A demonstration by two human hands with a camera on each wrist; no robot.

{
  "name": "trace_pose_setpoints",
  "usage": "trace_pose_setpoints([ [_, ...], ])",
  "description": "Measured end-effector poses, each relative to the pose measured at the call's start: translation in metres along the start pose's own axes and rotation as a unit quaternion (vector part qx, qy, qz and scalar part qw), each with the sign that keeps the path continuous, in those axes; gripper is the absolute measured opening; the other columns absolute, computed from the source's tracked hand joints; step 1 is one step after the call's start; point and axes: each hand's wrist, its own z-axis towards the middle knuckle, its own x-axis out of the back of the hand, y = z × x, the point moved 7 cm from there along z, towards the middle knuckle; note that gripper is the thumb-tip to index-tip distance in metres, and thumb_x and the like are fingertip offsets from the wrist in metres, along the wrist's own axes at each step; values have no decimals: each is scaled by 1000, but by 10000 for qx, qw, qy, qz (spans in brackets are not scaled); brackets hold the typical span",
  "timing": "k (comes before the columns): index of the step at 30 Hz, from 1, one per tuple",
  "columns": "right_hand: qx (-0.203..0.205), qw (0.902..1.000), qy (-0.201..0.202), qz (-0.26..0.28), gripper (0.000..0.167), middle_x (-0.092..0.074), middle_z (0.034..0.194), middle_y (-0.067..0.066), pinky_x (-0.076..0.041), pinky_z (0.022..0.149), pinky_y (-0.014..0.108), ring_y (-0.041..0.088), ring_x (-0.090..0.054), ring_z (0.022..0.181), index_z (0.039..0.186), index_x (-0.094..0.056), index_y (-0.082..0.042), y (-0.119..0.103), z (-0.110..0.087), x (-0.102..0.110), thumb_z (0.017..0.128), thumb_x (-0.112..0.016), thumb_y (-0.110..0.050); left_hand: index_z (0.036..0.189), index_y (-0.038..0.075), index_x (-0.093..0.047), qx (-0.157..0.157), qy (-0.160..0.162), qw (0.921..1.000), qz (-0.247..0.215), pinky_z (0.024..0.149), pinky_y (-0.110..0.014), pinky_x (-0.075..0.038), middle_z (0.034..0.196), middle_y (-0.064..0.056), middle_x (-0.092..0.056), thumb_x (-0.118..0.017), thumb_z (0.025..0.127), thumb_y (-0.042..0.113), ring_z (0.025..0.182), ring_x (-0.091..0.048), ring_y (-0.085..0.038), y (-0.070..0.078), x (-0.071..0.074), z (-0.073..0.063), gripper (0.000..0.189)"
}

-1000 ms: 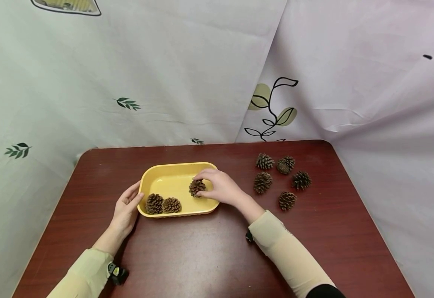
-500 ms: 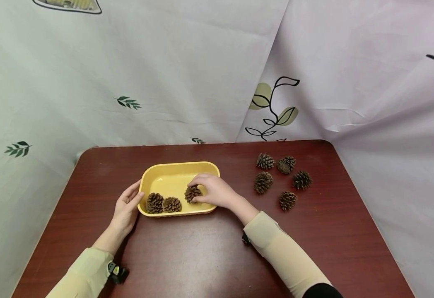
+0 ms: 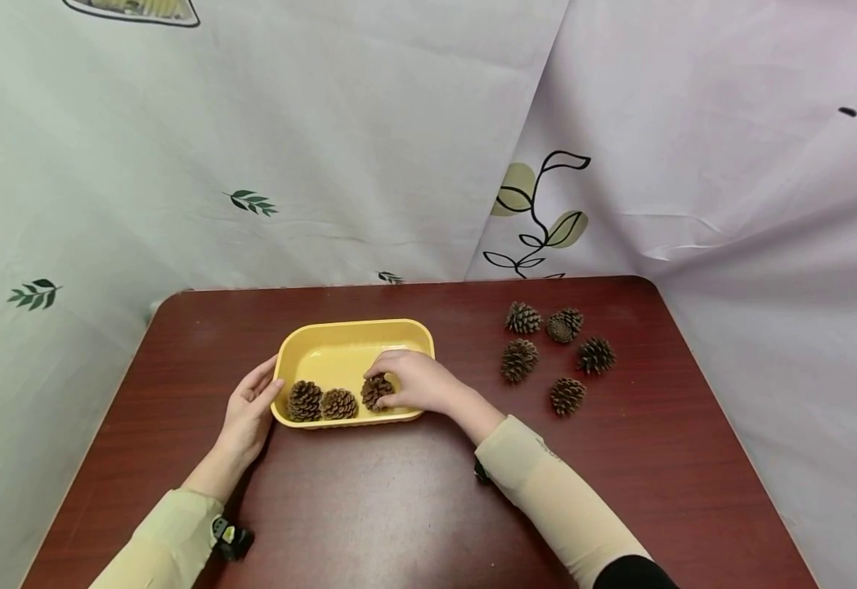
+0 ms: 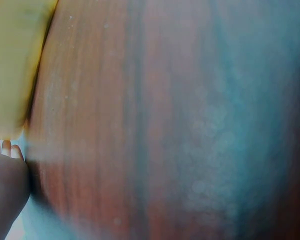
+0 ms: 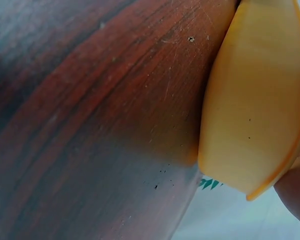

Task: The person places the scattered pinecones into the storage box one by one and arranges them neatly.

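Note:
A yellow rectangular tray (image 3: 355, 329) stands on the table, and my left hand (image 3: 248, 413) holds its left end, thumb over the rim and fingers along the outside wall. In the left wrist view the fingertips (image 4: 6, 148) show at the tray's end. My right hand (image 3: 424, 383) reaches over the tray's right end and pinches a brown pine cone (image 3: 375, 393) between thumb and fingers, low inside it near the front wall. To its left, two more pine cones, one larger (image 3: 305, 401) and one smaller (image 3: 338, 404), lie side by side in the front left corner.
Several loose pine cones (image 3: 520, 361) lie on the dark red wooden table (image 3: 399, 507) to the right of the tray. A white curtain (image 3: 370, 164) with leaf prints hangs behind the table. Straight table edges run along both sides.
My right hand has moved the pine cone left and toward the front wall, closer to the other two cones. My left hand has stayed on the tray's left end.

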Motion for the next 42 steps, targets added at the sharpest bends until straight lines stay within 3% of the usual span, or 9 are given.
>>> trace_pose_setpoints([
  [18, 108, 9988, -352, -324, 40, -75, 127, 1, -51, 114, 32, 18, -69, 124, 126, -76, -13, -7, 6, -7, 90, -88, -25, 134, 21, -71, 37, 25, 10000, 70, 90, -15, -59, 127, 14, -75, -55, 107, -5, 112, -71, 0, 0, 0, 0, 41],
  [42, 228, 9983, -477, -251, 40, -74, 129, -1, -50, 116, 29, 17, -68, 127, 128, -75, -15, -11, 9, -11, 91, -86, -26, 130, 23, -73, -8, -36, 9999, -113, 88, -15, -60, 126, 11, -76, -53, 107, -7, 110, -72, -1, 1, -2, -1, 43],
])
